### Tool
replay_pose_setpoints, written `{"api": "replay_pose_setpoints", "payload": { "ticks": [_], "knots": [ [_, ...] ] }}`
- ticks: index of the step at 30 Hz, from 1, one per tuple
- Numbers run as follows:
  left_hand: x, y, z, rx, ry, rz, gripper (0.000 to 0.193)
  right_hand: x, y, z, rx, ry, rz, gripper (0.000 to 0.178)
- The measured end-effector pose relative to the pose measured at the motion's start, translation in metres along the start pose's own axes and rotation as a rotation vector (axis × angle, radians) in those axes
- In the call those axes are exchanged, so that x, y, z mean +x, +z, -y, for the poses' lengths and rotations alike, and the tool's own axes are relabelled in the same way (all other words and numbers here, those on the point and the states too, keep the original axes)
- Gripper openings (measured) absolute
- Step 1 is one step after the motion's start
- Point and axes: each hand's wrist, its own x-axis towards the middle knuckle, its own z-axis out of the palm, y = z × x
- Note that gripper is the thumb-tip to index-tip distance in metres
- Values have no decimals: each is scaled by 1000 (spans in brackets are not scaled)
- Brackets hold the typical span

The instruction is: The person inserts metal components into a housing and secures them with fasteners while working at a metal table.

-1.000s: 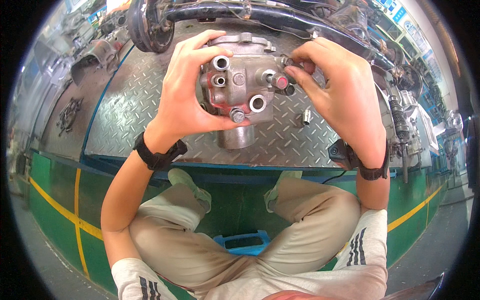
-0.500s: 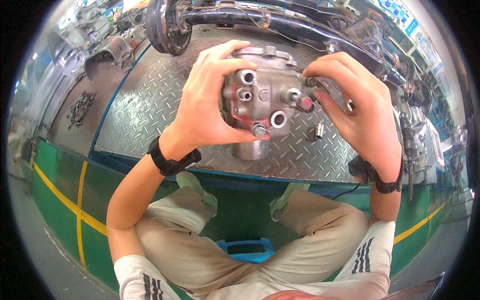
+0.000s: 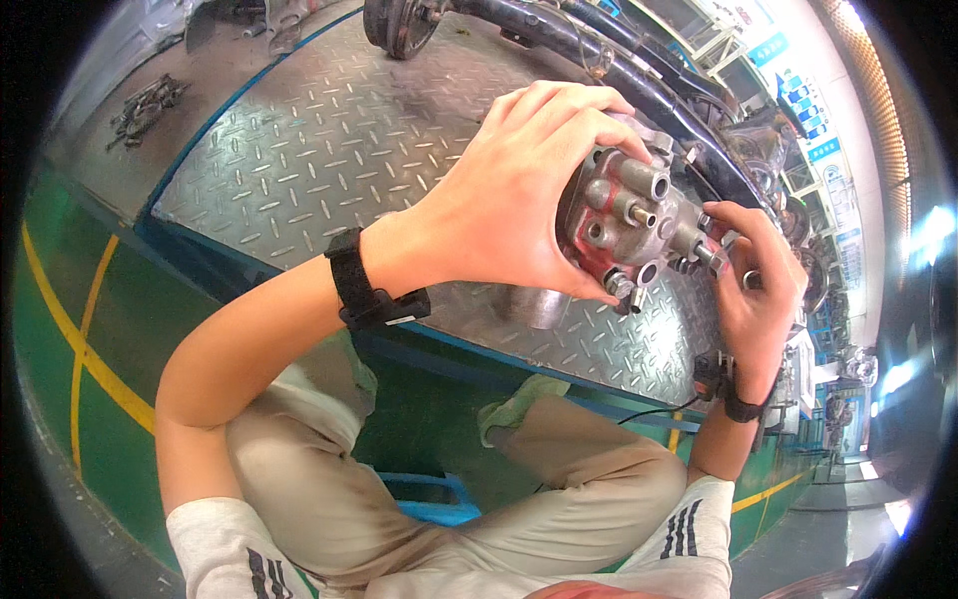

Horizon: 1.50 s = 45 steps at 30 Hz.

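Observation:
A grey cast-metal housing (image 3: 639,225) with round ports and red smears is held tilted above the metal plate. My left hand (image 3: 514,190) wraps round its left side, fingers over the top and thumb under the lower edge by a hex bolt (image 3: 619,284). At the housing's right side my right hand (image 3: 758,285) is closed, index fingertip and thumb beside a protruding fitting (image 3: 711,256). A small round metal piece (image 3: 751,281) shows among its curled fingers; what the fingertips pinch is hidden. A short silver cylinder (image 3: 638,299) appears just below the housing.
The diamond-pattern metal plate (image 3: 329,165) lies under the housing, with a blue edge. A black axle (image 3: 554,38) with a drum (image 3: 399,25) lies along the back. Several loose bolts (image 3: 147,108) are heaped at far left. A blue stool (image 3: 424,497) is between my legs.
The view has turned, and the housing and both hands sit further right in the picture. The housing is tilted differently, and my right hand's fingers have curled in closer to its side.

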Motion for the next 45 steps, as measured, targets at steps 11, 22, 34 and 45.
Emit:
{"api": "replay_pose_setpoints", "payload": {
  "ticks": [11,22,34,45],
  "knots": [
    [-6,-2,1,16,-11,-14,91,-9,-15,-3,-32,-9,-9,63],
    [-8,5,4,42,24,-51,96,-26,39,-35,159,135,98,51],
    [-8,12,4,27,50,-113,89,-53,59,-71,116,255,-28,52],
    [-9,19,9,29,28,-62,95,-49,34,-116,51,51,-257,55]
  ]
}}
